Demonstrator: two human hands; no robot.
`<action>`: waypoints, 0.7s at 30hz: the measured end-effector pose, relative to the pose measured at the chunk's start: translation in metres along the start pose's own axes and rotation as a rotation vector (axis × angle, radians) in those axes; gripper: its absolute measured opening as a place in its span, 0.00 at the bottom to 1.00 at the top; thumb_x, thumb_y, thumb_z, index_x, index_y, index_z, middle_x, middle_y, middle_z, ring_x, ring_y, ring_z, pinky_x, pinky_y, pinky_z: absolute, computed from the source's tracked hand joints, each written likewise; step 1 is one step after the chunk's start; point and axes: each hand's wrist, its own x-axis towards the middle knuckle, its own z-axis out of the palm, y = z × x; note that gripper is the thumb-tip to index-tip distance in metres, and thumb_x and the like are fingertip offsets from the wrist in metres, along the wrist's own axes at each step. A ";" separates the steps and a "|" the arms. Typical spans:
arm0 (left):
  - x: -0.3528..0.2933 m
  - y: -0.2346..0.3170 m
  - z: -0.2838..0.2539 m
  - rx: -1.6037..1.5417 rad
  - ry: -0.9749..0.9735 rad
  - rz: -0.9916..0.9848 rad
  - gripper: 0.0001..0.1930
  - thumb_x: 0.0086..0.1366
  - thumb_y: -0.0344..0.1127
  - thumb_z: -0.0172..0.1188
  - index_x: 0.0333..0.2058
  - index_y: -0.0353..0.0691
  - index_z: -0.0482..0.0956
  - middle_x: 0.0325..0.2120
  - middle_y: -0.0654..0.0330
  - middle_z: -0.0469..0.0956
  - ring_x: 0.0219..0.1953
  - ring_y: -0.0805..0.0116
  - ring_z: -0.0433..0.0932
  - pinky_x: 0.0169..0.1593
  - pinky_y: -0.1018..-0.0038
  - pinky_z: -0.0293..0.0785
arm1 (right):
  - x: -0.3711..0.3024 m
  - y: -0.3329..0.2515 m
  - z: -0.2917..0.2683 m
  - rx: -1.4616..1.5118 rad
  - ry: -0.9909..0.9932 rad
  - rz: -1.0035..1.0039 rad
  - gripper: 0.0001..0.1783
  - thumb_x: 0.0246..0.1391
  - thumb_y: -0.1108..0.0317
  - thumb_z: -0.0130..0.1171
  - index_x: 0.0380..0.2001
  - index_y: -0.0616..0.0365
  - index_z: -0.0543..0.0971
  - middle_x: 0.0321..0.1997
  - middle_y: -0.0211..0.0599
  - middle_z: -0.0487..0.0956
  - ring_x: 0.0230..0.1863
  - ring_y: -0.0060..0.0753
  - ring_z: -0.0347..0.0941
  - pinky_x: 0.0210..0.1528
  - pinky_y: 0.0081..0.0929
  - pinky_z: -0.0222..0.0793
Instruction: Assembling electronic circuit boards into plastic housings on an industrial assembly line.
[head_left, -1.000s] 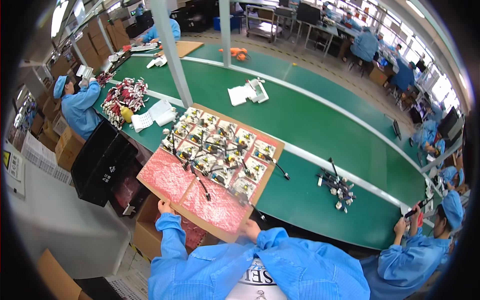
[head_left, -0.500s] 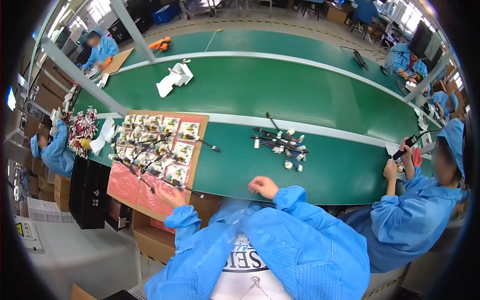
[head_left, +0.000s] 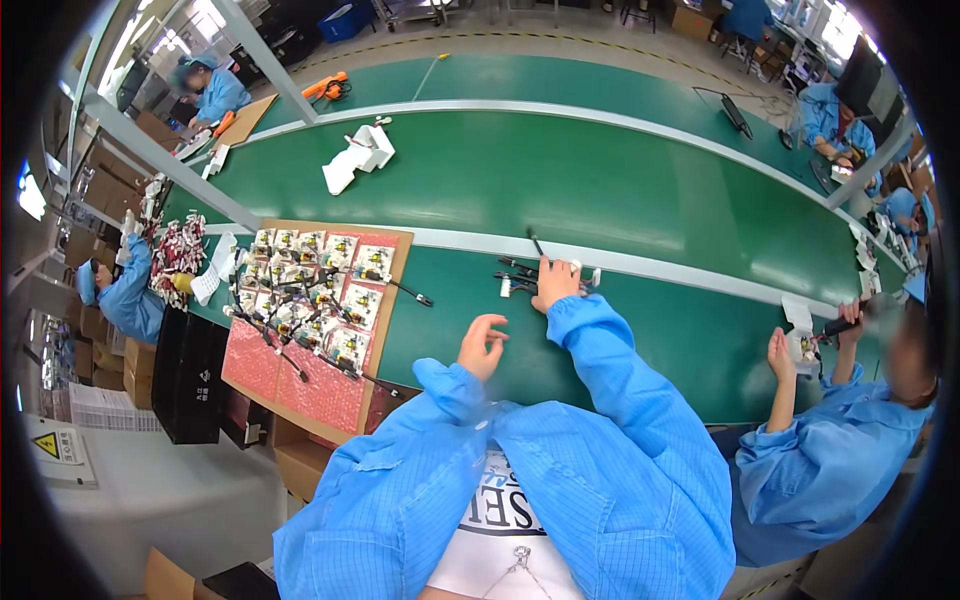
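Observation:
My right hand [head_left: 555, 286] reaches onto a small pile of short black cables [head_left: 515, 277] with white connectors. Its fingers are bent down over the cables, and the hand and sleeve hide part of the pile. Nearer to me and to the left, my left hand [head_left: 484, 346] hovers over the green bench, empty, with thumb and curled fingers apart. To its left lies a cardboard sheet [head_left: 398, 262] covered with pink bubble wrap [head_left: 262, 364]. On it sit rows of small white-based electronic assemblies [head_left: 347, 347], with black cables trailing across them.
A metal rail [head_left: 690, 278] crosses the green bench [head_left: 450, 330]. Beyond it lies a white part [head_left: 358, 160]. At my right a co-worker [head_left: 830, 450] handles a small piece. Red-and-white parts [head_left: 180, 250] are heaped at the far left, beside a black case [head_left: 185, 385].
My right hand has moved forward onto the cable pile. My left hand has moved right, away from the cardboard sheet. The co-worker's hands at right have shifted.

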 end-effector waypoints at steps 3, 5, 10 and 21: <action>0.000 -0.015 -0.030 0.010 0.079 -0.025 0.17 0.48 0.15 0.44 0.39 0.34 0.68 0.39 0.55 0.68 0.35 0.67 0.76 0.36 0.76 0.71 | -0.006 -0.027 0.024 -0.041 0.160 -0.102 0.28 0.28 0.68 0.59 0.40 0.57 0.66 0.39 0.41 0.70 0.45 0.41 0.66 0.50 0.43 0.54; 0.005 -0.021 -0.054 0.019 0.128 -0.018 0.16 0.48 0.15 0.45 0.37 0.35 0.70 0.37 0.55 0.69 0.32 0.68 0.76 0.35 0.77 0.71 | -0.015 -0.040 0.031 -0.115 0.218 -0.238 0.20 0.29 0.69 0.58 0.32 0.54 0.68 0.32 0.37 0.72 0.40 0.38 0.69 0.45 0.40 0.55; 0.014 -0.049 -0.152 -0.018 0.453 0.031 0.11 0.53 0.17 0.44 0.33 0.35 0.72 0.29 0.56 0.73 0.30 0.69 0.77 0.33 0.78 0.70 | -0.031 -0.118 0.008 0.033 0.201 -0.816 0.13 0.29 0.71 0.55 0.26 0.53 0.71 0.26 0.35 0.70 0.35 0.37 0.67 0.43 0.35 0.57; 0.173 -0.071 -0.299 0.219 0.525 0.051 0.12 0.51 0.19 0.46 0.35 0.33 0.72 0.34 0.56 0.73 0.35 0.67 0.75 0.38 0.76 0.71 | -0.049 -0.238 0.038 -0.086 0.063 -1.077 0.21 0.43 0.63 0.50 0.45 0.44 0.71 0.58 0.41 0.60 0.62 0.41 0.51 0.62 0.58 0.35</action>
